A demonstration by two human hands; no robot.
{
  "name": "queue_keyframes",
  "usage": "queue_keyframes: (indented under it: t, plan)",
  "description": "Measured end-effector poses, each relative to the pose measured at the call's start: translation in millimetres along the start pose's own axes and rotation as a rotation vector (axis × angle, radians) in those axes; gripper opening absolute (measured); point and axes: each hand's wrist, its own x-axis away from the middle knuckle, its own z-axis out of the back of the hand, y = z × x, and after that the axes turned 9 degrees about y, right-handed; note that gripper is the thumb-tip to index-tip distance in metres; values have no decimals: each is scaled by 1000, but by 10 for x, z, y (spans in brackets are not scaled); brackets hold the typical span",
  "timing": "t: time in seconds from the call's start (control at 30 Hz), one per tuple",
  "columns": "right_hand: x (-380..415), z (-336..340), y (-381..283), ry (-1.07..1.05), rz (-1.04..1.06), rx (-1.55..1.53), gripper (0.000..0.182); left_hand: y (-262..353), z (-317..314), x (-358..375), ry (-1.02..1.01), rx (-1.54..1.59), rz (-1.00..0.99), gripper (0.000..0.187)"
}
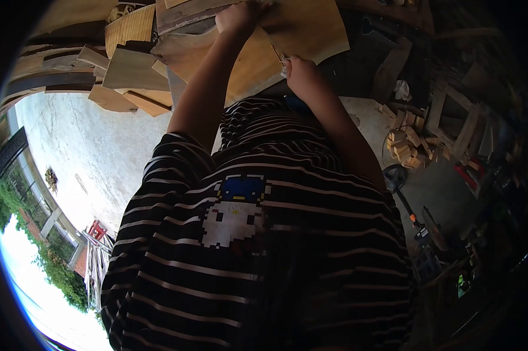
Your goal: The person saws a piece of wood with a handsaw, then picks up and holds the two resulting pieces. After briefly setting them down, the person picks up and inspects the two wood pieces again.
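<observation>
Broad tan wooden sheet apparently being steadied by left hand, finger spread and any grasp untellable; small, thin, pale tool gripped over sheet by closed right hand. Firm support, controlled tool movement called for.

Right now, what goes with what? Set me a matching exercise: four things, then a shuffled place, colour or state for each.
1. Left hand
2. Right hand
3. Wooden blocks
4. Shirt

A. Black with pale stripes
B. At the picture's top edge
C. Heaped toward the picture's right side
D. Closed on a slim object

Pairs: 1-B, 2-D, 3-C, 4-A
</observation>
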Motion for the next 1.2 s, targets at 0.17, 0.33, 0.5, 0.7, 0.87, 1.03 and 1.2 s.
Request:
queue_keyframes:
  t: [0.17, 0.33, 0.5, 0.7, 0.87, 1.03, 1.2]
  plan:
    - [335, 380, -185, -91, -68, 81, 28, -17, -23, 30, 52, 105, -32, 55]
    - [163, 81, 33, -41, -87, 84, 29, 17, -223, -9, 106, 45, -125, 58]
    - [-28, 64, -114, -48, -49, 83, 30, -117, -298, -137, 4, -76, -116, 61]
    - [511, 481, -204, -191, -170, 124, 31, -231, -285, -184, 17, -100, -4, 56]
    - [-40, 169, -182, -89, -42, 47, 32, 25, 71, 10, -12, -62, 77, 54]
    - [310, 425, -198, -99, -40, 76, 31, 132, -1, 207, 136, 11, -54, 51]
    - [654, 880, -237, -201, -131, 120, 30, -107, -63, -56, 49, -53, 34, 56]
